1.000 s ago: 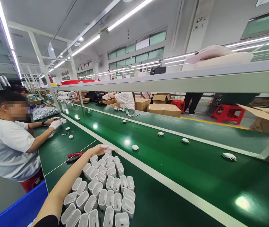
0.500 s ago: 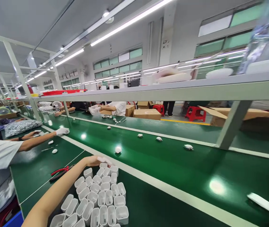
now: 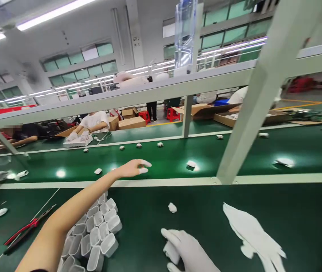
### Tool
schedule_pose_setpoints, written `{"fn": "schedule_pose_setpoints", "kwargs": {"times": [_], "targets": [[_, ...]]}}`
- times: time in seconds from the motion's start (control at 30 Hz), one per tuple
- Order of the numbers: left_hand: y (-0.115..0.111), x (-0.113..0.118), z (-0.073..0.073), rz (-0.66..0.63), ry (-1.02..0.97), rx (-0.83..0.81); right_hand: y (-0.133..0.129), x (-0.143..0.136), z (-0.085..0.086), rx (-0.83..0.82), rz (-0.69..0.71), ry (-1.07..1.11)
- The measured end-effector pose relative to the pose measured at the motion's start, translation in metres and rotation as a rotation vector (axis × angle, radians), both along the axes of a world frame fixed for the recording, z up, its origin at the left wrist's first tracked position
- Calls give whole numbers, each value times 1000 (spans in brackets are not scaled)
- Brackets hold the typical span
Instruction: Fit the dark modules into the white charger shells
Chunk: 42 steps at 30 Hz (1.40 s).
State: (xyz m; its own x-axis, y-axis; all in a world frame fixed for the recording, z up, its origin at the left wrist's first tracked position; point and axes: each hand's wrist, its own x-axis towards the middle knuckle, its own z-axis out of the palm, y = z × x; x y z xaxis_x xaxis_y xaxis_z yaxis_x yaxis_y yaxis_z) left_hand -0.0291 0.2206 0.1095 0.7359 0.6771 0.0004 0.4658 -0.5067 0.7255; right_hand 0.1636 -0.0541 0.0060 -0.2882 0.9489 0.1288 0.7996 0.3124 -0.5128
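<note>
My bare left hand [image 3: 135, 168], with white covers on the thumb and finger tips, reaches over the green conveyor belt [image 3: 73, 160]. Its thumb and finger are apart, with nothing between them. My right hand [image 3: 191, 249], in a white glove, is low over the green table [image 3: 146, 226], its fingers curled round a small white piece [image 3: 171, 252] that they partly hide. Just beyond it lies a crumpled white bit [image 3: 172, 207]. Under my left forearm stand several white open-topped plastic cups [image 3: 95, 235], packed close together. The nearest piece on the belt, right of my left hand, is white [image 3: 191, 164].
Red-handled pliers [image 3: 29, 228] lie at left; a flat white glove [image 3: 253, 234] at right. A slanted post [image 3: 251, 109] rises from the belt's near edge, and a shelf [image 3: 115, 96] spans above. More small white pieces dot the belt. A co-worker [image 3: 93, 122] sits across.
The view has swung right. My left hand has moved from beside the cups out over the belt. My gloved right hand and the flat glove have come into view.
</note>
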Motion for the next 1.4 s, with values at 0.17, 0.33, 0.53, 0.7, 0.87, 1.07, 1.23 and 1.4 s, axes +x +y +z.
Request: {"fn": "schedule_pose_setpoints", "kwargs": {"times": [0.17,0.33,0.53,0.7,0.87,1.07,1.23,1.4], "targets": [[0,142,-41,-33,85,188,8,16,6,-38,128,-12],[-1,225,-73,-1,151,339,25,38,0,3,301,-131],[-4,256,-81,59,233,430,37,40,-13,73,329,-319],[-21,239,-67,88,240,505,19,43,-3,117,289,-251],[-91,196,-71,-1,240,559,-3,42,16,137,190,-137],[-177,138,-50,126,193,609,-14,36,13,129,216,-137],[-263,49,-56,594,22,756,-22,31,11,158,231,-165],[-368,-14,-124,907,34,766,-26,24,10,131,216,-174]]}}
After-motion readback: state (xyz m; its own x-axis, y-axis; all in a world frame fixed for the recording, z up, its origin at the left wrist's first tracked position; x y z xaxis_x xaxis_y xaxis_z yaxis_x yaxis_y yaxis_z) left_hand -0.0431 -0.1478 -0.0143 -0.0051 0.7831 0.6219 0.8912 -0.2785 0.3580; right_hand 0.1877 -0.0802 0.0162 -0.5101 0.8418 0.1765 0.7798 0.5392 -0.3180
